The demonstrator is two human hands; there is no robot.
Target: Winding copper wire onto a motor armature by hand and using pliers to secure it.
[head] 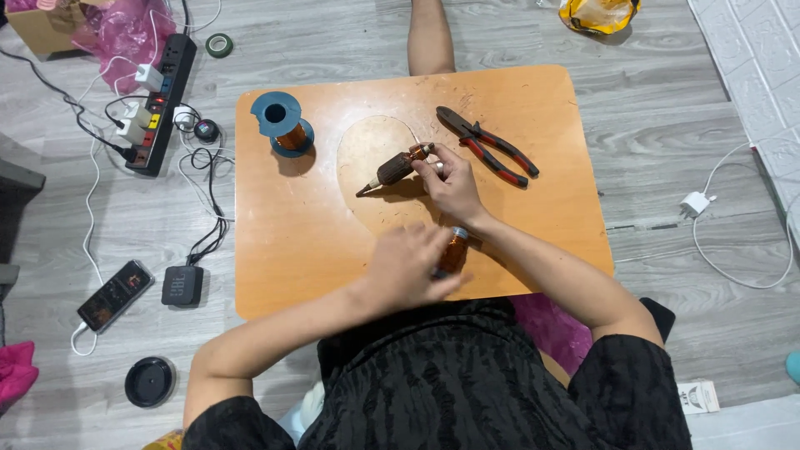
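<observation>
Orange wooden table (pixel 317 242) on grey plank floor (pixel 667 125), right hand (pixel 454 185) fingers grasping wound coil (pixel 396 169), left hand (pixel 406 265) clutching copper spool (pixel 452 252)

Bright even light; soft shadows; left hand motion-blurred; edges bowed

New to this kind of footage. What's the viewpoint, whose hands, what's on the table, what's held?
There is one picture, from a camera worn on the person's head, looking straight down. No machine: both bare hands are the wearer's own.

They sit on the floor at a small orange table. On it lie a blue spool of copper wire and red-handled pliers.

The right hand holds a brown wound coil on a rod by one end. The left hand grips a second copper-wound spool near the table's front edge.

On the floor to the left are a power strip, a phone and a small black speaker.
</observation>
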